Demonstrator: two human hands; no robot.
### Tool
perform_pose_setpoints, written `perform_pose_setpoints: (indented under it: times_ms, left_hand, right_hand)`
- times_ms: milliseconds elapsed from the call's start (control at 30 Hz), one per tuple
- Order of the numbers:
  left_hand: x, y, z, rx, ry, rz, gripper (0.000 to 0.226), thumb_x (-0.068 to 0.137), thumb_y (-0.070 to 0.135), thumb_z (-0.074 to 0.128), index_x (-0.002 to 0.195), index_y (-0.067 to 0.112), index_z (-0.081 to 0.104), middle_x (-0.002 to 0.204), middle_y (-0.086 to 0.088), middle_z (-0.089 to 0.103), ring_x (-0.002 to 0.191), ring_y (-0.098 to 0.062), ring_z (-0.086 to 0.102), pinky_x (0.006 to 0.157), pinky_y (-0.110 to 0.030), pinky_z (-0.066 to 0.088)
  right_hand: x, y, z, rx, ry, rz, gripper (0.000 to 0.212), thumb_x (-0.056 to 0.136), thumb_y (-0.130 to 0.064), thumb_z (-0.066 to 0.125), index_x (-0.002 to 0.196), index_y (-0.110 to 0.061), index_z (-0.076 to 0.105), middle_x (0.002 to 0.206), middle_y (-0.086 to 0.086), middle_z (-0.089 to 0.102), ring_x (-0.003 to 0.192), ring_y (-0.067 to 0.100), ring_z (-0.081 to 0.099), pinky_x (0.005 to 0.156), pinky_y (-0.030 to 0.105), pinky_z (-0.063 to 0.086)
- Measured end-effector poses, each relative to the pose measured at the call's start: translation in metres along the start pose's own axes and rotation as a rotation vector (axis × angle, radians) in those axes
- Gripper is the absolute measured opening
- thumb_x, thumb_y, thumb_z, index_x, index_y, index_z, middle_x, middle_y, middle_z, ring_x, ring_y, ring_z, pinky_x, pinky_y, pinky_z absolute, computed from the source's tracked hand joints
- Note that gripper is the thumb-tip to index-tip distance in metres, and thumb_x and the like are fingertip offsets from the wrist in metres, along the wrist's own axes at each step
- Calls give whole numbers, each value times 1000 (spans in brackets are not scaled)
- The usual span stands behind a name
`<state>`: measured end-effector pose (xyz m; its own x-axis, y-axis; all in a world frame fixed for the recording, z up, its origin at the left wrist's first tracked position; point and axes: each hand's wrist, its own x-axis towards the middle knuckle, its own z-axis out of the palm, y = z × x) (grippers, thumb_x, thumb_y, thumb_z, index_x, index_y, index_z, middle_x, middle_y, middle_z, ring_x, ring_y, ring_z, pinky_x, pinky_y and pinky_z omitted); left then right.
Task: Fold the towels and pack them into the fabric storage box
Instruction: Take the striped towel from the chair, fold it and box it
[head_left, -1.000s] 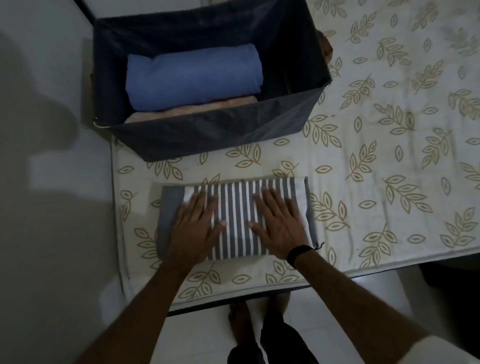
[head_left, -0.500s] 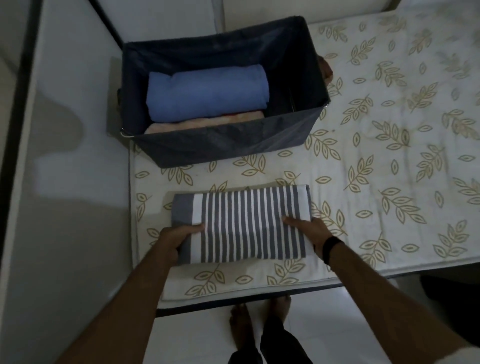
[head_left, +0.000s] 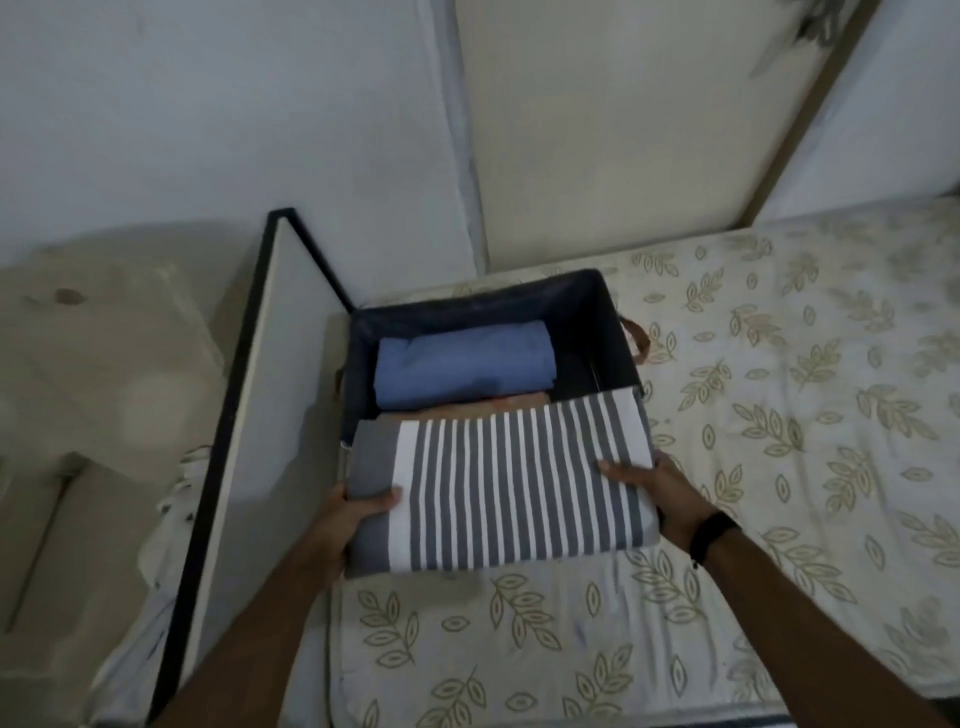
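A folded grey-and-white striped towel (head_left: 498, 478) is lifted off the bed, its far edge over the near rim of the dark fabric storage box (head_left: 610, 322). My left hand (head_left: 345, 519) grips its left end, thumb on top. My right hand (head_left: 660, 488) grips its right end, thumb on top, fingers underneath. Inside the box lie a folded blue towel (head_left: 462, 364) and, nearer, a peach towel (head_left: 519, 402), mostly hidden by the striped one.
The box stands on a mattress with a leaf-print sheet (head_left: 779, 467), against the wall. A black-edged white panel (head_left: 260, 389) runs along the bed's left side. The box has a brown handle (head_left: 640, 340) on its right end.
Both hands went from pressing flat on the striped towel to gripping its ends, then lifted it off the sheet toward the box. The camera tilted upward.
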<state>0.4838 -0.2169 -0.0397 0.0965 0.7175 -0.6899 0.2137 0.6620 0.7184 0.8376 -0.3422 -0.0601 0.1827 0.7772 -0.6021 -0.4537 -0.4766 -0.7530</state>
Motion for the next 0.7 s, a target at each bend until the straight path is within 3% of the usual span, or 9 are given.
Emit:
perform_pose_setpoints:
  times_ms: [100,233,333,533,633,700]
  left_hand:
    - [12,44,1,-9,50,107,63,64,20,86,120,5,63,104,-13,73,94,-31,69,77,-41,56]
    - [55,93,11,24,161,237,58,73,16,84,124,3,60,116,-12,68,99,-30,68,79,-39,56]
    - [96,114,23,20,246,311,53,78,14,80,124,0,59,119,-14,65,104,-32,64,84,-38,51]
    - [175,75,13,294,258,190,57,75,19,81,126,5,59,120,-16,65,110,-36,61,95,-51,51]
    - [187,51,17,512,233,73,51,84,15,73,128,-2,55,125,-22,60,115,-39,57,96,-42,48]
    - [187,47,23,664,307,7,53,86,20,69,132,1,50,128,-22,57,116,-39,56,94,-40,48]
  right_hand:
    - [18,-52,19,-28,2,-142,76,58,-28,91,126,-16,61,117,8,71,106,27,69,88,44,57]
    - [61,-101,41,-111,96,-307,56,77,-22,82,127,-21,60,119,2,70,108,22,67,91,41,55]
    - [110,-112,56,-203,205,-341,61,78,-29,82,132,-18,56,120,-1,67,106,18,65,92,38,53]
    - [194,-72,60,-403,240,-84,63,86,-29,74,137,-14,42,134,11,55,116,32,57,101,55,47]
    - [214,-44,57,-572,271,65,76,87,-24,72,147,-9,29,143,16,46,126,34,49,105,45,43]
    - [219,-31,54,-691,315,131,79,88,-22,69,150,-5,22,147,19,41,130,35,45,106,41,41]
